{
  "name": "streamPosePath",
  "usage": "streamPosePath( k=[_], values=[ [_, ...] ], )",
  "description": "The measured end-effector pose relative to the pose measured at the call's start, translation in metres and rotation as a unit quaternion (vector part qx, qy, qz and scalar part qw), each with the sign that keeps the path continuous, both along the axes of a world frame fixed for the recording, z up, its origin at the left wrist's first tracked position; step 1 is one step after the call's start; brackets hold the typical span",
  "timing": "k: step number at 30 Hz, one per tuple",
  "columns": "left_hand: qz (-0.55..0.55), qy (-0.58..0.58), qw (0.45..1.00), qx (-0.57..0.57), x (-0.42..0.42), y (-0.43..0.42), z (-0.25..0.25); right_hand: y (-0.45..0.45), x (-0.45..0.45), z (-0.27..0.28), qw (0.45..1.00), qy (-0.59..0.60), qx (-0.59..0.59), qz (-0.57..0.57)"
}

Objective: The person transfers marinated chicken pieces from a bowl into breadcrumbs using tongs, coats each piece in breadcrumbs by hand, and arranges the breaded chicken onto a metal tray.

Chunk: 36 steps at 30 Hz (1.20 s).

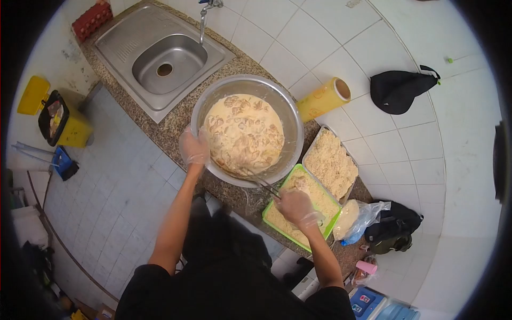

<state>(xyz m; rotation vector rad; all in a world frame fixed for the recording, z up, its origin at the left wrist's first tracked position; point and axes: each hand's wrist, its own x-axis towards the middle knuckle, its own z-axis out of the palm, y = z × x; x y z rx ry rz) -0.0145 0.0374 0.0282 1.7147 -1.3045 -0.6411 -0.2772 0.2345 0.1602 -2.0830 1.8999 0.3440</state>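
A large metal bowl (292,128) stands on the counter, filled with pale batter and pieces of what looks like meat (245,130). My left hand (194,148), in a clear plastic glove, grips the bowl's left rim. In my gloved right hand (298,208) is a pair of metal tongs (266,185), whose tips reach into the batter at the bowl's lower edge. Below that hand lies a green tray (333,221) of pale crumbs, with a coated piece (300,184) near its top end. Beside it, a metal tray (354,186) holds a heap of crumb-coated pieces.
A steel sink (181,58) with a tap (203,24) is set into the granite counter. Behind the bowl stands a yellow roll of wrap (322,100). A plastic bag (368,218), pale crumbs and a black bag (394,224) lie right of the trays. A yellow bin (77,128) stands on the floor.
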Motion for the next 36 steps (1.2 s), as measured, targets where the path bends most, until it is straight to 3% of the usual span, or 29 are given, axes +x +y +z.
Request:
streamPosePath(
  k=[6, 14, 16, 17, 20, 23, 24, 28, 32, 36],
  values=[
    [-0.002, 0.022, 1.0, -0.008, 0.0, 0.002, 0.013, 0.003, -0.016, 0.045, 0.986, -0.04, 0.037, -0.155],
    [-0.005, 0.005, 1.0, -0.002, 0.0, 0.002, 0.007, 0.052, -0.067, 0.083, 0.902, -0.248, 0.069, -0.347],
    [0.037, -0.089, 0.995, -0.006, -0.003, -0.001, -0.009, 0.077, -0.085, 0.093, 0.879, -0.27, 0.073, -0.387],
    [0.055, -0.137, 0.989, -0.008, -0.005, 0.0, -0.019, 0.093, -0.094, 0.099, 0.872, -0.263, 0.066, -0.407],
    [0.019, -0.105, 0.994, 0.026, -0.004, 0.002, -0.006, 0.129, -0.101, 0.132, 0.843, -0.238, 0.061, -0.479],
    [-0.019, -0.047, 0.999, 0.013, -0.003, -0.001, -0.007, 0.165, -0.107, 0.153, 0.864, -0.151, 0.022, -0.48],
    [-0.023, -0.058, 0.998, 0.023, -0.003, 0.001, 0.002, 0.171, -0.105, 0.154, 0.887, -0.056, 0.003, -0.458],
    [-0.028, -0.054, 0.997, 0.038, -0.004, 0.001, 0.002, 0.186, -0.082, 0.154, 0.893, 0.102, 0.025, -0.439],
    [-0.011, -0.068, 0.995, 0.07, -0.007, 0.002, 0.002, 0.218, -0.086, 0.106, 0.915, 0.133, 0.104, -0.366],
    [-0.021, -0.088, 0.995, 0.043, 0.0, -0.004, -0.013, 0.197, -0.072, 0.133, 0.902, 0.047, 0.063, -0.425]
  ],
)
